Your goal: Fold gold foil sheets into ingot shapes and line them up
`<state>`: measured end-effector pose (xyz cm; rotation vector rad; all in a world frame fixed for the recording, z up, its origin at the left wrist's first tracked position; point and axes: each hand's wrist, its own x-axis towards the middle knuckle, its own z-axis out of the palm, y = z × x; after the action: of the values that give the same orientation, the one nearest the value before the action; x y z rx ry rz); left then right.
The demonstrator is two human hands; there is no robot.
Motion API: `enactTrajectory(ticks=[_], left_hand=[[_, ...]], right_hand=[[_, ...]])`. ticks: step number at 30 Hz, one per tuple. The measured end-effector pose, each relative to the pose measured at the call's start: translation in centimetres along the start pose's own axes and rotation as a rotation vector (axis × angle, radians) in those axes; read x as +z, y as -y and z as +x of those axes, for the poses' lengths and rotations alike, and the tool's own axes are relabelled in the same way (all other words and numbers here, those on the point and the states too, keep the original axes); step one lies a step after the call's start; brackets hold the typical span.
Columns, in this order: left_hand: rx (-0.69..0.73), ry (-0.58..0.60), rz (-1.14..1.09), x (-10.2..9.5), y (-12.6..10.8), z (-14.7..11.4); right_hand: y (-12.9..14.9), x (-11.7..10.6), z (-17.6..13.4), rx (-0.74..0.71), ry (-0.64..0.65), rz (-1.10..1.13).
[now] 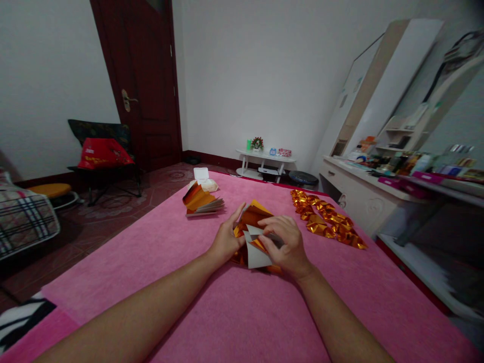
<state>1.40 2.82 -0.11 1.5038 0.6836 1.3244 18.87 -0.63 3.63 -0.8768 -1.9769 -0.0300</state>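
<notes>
Gold foil paper [257, 258] with a pale grey back is between my two hands, just above the pink cloth. My left hand [226, 238] grips its left side, thumb raised along the edge. Fingers of my right hand [289, 246] pinch a folded part of the paper from the right; its exact folds are partly hidden by the fingers. To the left, beyond my left hand, lies a fanned stack of gold foil sheets [204, 201]. On the right, rows of folded gold foil pieces [325, 218] rest on the cloth.
The pink cloth [181, 297] covers the work surface. At its far edge sits a white open container [201, 175]. A low white stand [264, 157] is by the wall, a chair with a red bag [105, 153] at left, and a cluttered white dresser [363, 187] at right.
</notes>
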Motion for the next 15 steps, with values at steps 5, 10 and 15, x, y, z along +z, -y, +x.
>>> enactTrajectory(ticks=[5, 10, 15], left_hand=[[-0.009, 0.004, 0.039, 0.08, 0.05, -0.14], [0.033, 0.005, 0.038, 0.25, 0.19, -0.15], [0.041, -0.001, 0.066, 0.13, 0.16, -0.19]], right_hand=[[-0.19, 0.03, -0.66, 0.188, 0.038, 0.189], [-0.09, 0.02, -0.51, 0.247, 0.043, 0.252], [-0.29, 0.31, -0.59, 0.239, 0.053, 0.176]])
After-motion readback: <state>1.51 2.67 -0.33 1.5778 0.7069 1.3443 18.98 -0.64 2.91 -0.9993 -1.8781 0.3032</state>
